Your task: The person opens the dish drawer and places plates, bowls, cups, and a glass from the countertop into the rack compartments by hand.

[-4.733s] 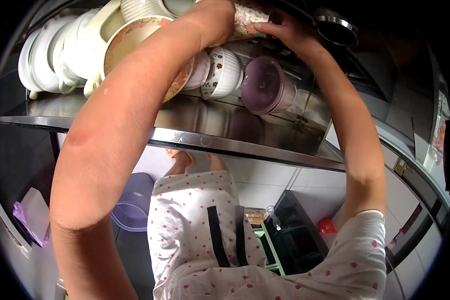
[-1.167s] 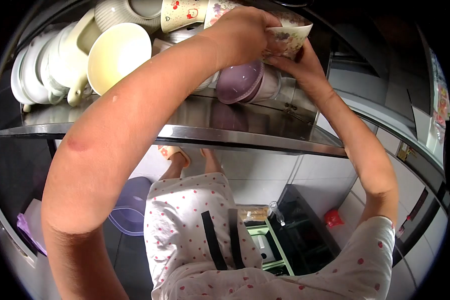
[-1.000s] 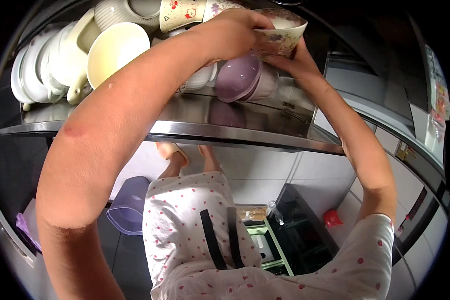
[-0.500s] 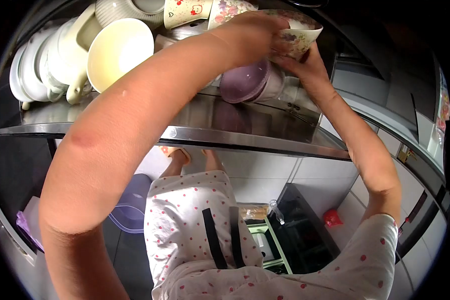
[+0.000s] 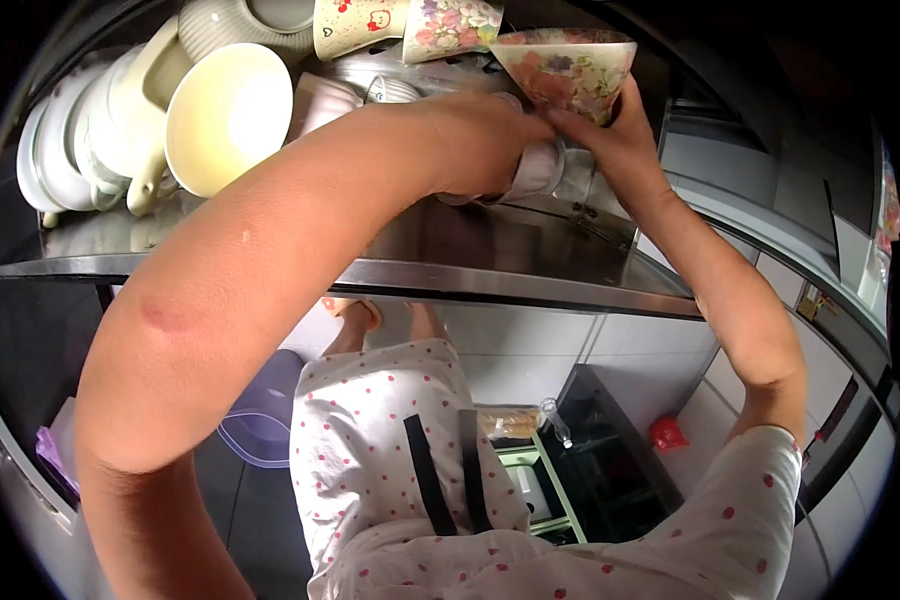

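Note:
My right hand (image 5: 615, 130) grips a flower-patterned bowl (image 5: 575, 80) from below and its right side; the bowl stands rim up above the steel shelf. Just left of it, my left hand (image 5: 500, 145) lies across the stacked purple and pale pink bowls (image 5: 538, 170), covering most of them. Its fingers are blurred and partly hidden, so its grip on the bowls cannot be made out. Behind my hands a floral cup (image 5: 453, 28) lies on its side beside a cream cup with red prints (image 5: 360, 25).
A cream bowl (image 5: 228, 120), a ribbed bowl (image 5: 240, 35) and several white dishes (image 5: 70, 135) crowd the left of the steel shelf (image 5: 420, 272). Its front edge runs before my body. Below are a purple bin (image 5: 260, 430) and a pulled-out green-edged drawer (image 5: 545, 490).
My left hand has moved down from the flower-patterned bowl to the purple and pale pink bowls. The flower-patterned bowl stays in my right hand, now more plainly in view.

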Tool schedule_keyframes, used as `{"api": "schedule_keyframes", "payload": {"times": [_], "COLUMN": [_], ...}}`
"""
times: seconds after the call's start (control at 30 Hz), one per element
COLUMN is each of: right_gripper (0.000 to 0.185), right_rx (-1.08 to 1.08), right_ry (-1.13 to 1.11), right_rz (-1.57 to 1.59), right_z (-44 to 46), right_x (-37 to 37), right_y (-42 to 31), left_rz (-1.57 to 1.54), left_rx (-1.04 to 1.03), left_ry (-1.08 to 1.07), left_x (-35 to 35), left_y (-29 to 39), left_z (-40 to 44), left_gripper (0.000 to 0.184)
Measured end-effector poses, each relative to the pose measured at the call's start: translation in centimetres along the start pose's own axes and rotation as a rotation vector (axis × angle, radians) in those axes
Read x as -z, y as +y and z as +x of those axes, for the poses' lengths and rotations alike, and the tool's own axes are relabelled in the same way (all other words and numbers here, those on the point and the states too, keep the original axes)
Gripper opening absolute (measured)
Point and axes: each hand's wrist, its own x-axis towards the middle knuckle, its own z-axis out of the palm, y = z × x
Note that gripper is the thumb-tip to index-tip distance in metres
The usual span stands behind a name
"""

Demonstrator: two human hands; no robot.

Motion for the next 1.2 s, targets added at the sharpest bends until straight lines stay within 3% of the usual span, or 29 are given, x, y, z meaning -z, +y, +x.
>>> {"api": "schedule_keyframes", "payload": {"times": [0.1,0.2,0.23,0.3,0.4,0.53,0.7,0.77,1.0,1.1,1.2], "right_gripper": [0.08,0.078,0.077,0.073,0.065,0.063,0.06,0.057,0.053,0.052,0.061], "right_rx": [0.027,0.028,-0.055,-0.016,0.023,0.027,0.126,0.16,0.194,0.218,0.081], "right_ry": [-0.015,0.062,0.083,0.084,0.033,0.039,0.062,0.061,0.015,-0.073,-0.245], "right_rz": [-0.058,-0.128,-0.372,-0.236,-0.103,-0.068,0.051,-0.142,-0.303,-0.254,-0.283], "right_z": [-0.7,0.1,-0.4,-0.5,0.1,0.7,1.3,1.8,2.7,3.8,5.1], "right_x": [1.1,2.1,2.6,2.7,3.6,4.4,5.2,5.6,5.9,5.5,5.2], "right_y": [-0.9,0.9,0.0,0.5,1.1,2.2,2.5,2.5,1.3,0.6,0.4], "left_rz": [0.215,0.162,0.161,0.355,0.247,0.195,0.237,0.327,0.253,0.278,0.394], "left_rx": [0.053,0.047,0.044,0.057,0.116,0.026,0.15,0.253,0.246,0.306,0.238], "left_ry": [-0.12,-0.178,-0.191,-0.254,-0.274,-0.194,-0.074,-0.035,-0.004,-0.034,-0.073], "left_x": [0.5,0.9,0.4,0.7,1.2,2.1,4.0,4.1,3.9,3.9,4.2], "left_y": [0.9,1.4,1.9,2.8,3.9,3.8,3.9,3.5,2.7,2.6,2.1], "left_z": [0.6,1.0,1.1,1.4,0.8,1.1,2.2,2.9,3.1,3.1,2.9], "left_gripper": [0.037,0.036,0.036,0.035,0.036,0.033,0.029,0.03,0.033,0.033,0.031]}}
